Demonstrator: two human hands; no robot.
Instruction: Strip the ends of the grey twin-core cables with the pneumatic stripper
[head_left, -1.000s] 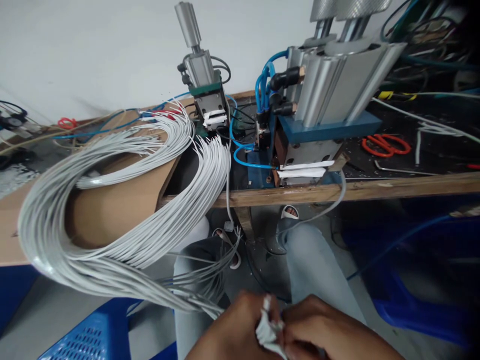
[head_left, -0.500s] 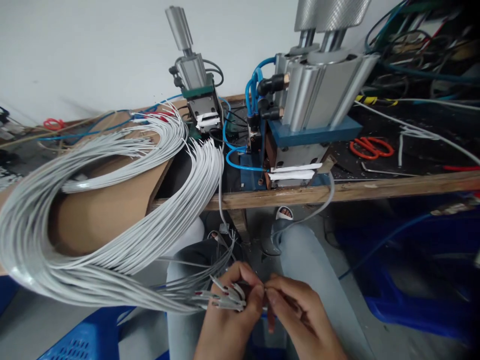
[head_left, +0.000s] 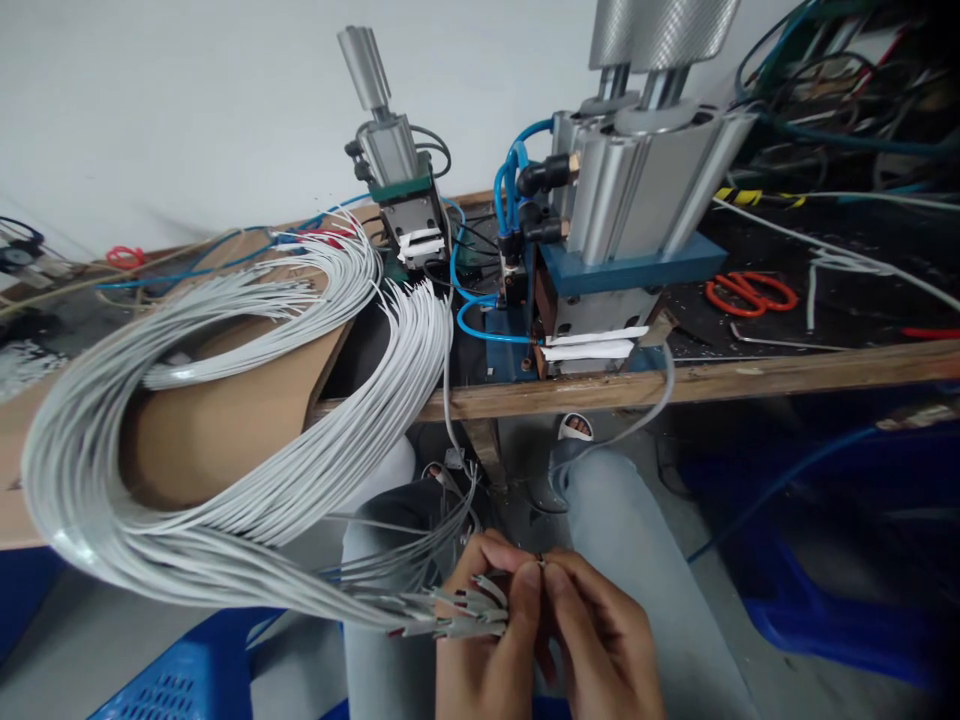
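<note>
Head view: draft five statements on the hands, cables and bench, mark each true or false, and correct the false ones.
1. The left hand and right hand are close together at the fingertips. True.
2. Both hands are over the bench top. False: they are in front of the bench.
3. Some of the pale cables lie over cardboard. True.
4. The orange loops hang below the bench. False: the orange loops lie on it.
5. The larger machine has a blue plate. True.
</note>
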